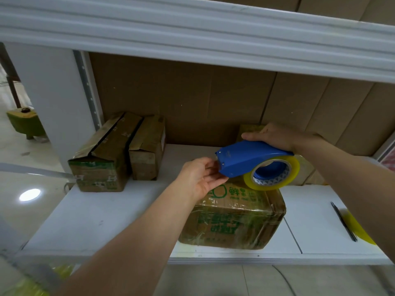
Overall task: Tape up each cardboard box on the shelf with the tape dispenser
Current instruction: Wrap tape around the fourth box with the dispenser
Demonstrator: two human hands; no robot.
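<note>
A blue tape dispenser [245, 157] carrying a yellowish clear tape roll [275, 173] hovers over a cardboard box with green print [233, 216] at the shelf's front. My right hand [275, 135] grips the dispenser from above. My left hand [203, 176] is at the dispenser's front end, fingers spread and touching its nose; whether it pinches the tape end I cannot tell. Two more cardboard boxes stand at the back left: a larger one [100, 157] and a smaller one [147, 146], both with tape across the top.
The white shelf board [102, 214] has an upper shelf beam [192, 35] close overhead and a cardboard back wall [192, 97]. A black pen [344, 221] lies at the right beside a yellow tape piece [361, 231]. Another box [250, 129] sits behind my right hand.
</note>
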